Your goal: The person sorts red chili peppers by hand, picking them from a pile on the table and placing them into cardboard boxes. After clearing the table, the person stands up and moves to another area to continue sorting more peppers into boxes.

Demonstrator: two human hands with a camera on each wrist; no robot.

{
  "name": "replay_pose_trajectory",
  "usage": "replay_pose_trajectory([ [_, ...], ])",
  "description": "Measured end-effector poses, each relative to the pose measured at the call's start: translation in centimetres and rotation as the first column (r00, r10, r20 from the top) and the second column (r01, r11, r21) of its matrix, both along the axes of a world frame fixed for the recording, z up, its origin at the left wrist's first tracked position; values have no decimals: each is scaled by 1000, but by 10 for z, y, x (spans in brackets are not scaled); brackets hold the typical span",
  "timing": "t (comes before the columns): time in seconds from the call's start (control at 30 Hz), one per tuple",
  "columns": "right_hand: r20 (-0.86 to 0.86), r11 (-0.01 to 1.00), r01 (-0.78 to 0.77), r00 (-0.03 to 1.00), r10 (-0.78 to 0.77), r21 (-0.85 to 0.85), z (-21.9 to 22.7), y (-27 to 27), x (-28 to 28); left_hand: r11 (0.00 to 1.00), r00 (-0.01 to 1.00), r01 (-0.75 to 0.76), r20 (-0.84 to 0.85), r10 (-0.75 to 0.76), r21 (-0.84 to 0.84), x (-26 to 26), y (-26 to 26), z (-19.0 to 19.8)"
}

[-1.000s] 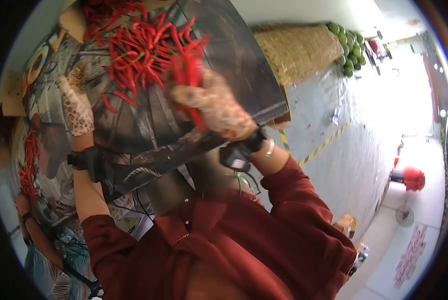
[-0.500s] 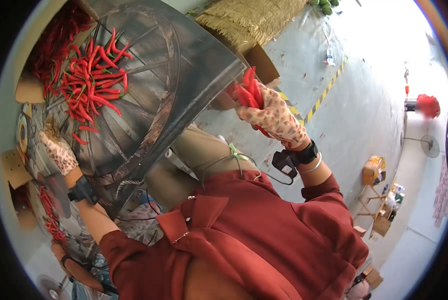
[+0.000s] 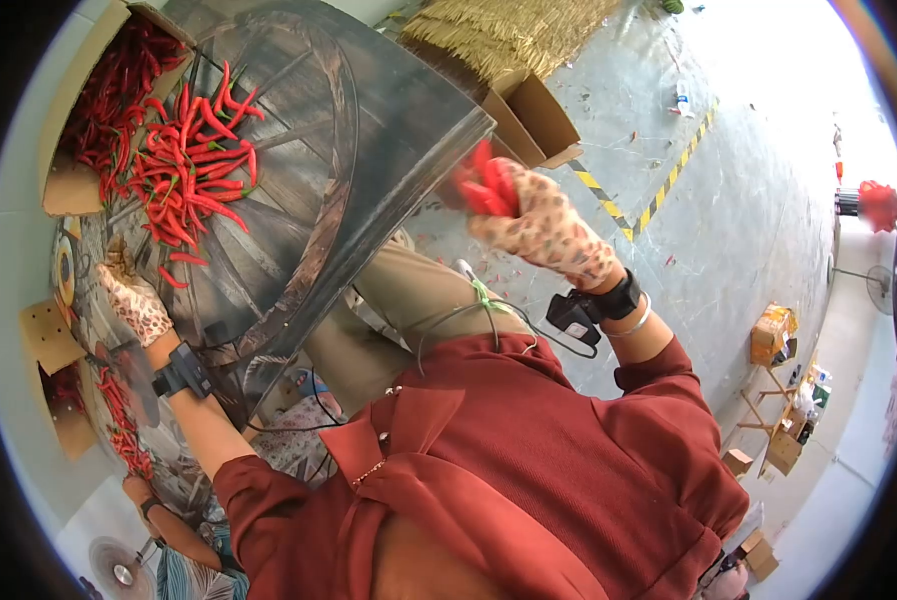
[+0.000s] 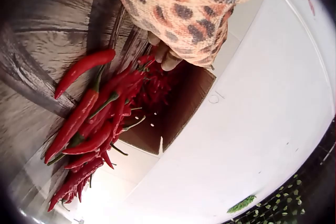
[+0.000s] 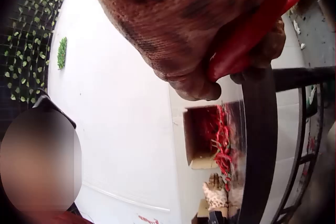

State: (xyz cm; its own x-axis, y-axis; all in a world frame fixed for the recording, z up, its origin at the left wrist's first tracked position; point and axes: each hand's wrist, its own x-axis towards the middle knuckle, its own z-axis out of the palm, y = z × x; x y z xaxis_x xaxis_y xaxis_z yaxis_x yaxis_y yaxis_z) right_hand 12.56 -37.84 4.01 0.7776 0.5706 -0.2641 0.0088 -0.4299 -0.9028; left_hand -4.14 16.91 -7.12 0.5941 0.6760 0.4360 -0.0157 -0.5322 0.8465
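Note:
My right hand (image 3: pixel 549 228), in a leopard-print glove, grips a bunch of red chili peppers (image 3: pixel 491 188) out past the table's right edge. The right wrist view shows a long chili (image 5: pixel 244 40) inside the curled fingers. My left hand (image 3: pixel 137 305), gloved alike with soiled fingertips, is at the left side of the table, fingers extended and holding nothing. Beside it lies a loose pile of red chilies (image 3: pixel 191 185) with green stems, two strays at its near end. In the left wrist view, the glove (image 4: pixel 178 16) partly covers the pile's upper end.
A cardboard box (image 3: pixel 69 192) full of chilies lies on its side at the dark wheel-patterned table's (image 3: pixel 399 115) far left. Another open carton (image 3: pixel 534 118) stands beyond the right edge, near straw matting (image 3: pixel 509 30). Another person's arm (image 3: pixel 184 530) and more chilies (image 3: pixel 119 425) are lower left.
My right hand has carried the chilies from over the pile to beyond the table's right edge. The view has swung rightward; my left hand stays beside the pile.

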Motion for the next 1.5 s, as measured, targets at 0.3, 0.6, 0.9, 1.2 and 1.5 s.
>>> replay_pose_trajectory([
  [0.3,-110,890,453,889,-445,57,-61,-70,49,923,978,4,196,78,-385,14,-23,20],
  [0.6,267,876,380,914,-306,-296,-225,-60,121,979,993,61,108,-40,-196,-6,14,-8],
  [0.9,426,881,304,895,-134,-362,-206,-39,136,928,936,-164,-245,253,334,4,-56,38],
  [1.2,337,905,242,869,-362,350,-40,28,126,981,992,-31,117,54,-194,5,-49,30],
  [1.5,572,964,-251,780,255,-87,21,184,93,748,895,-296,-100,434,595,-7,-41,11],
])
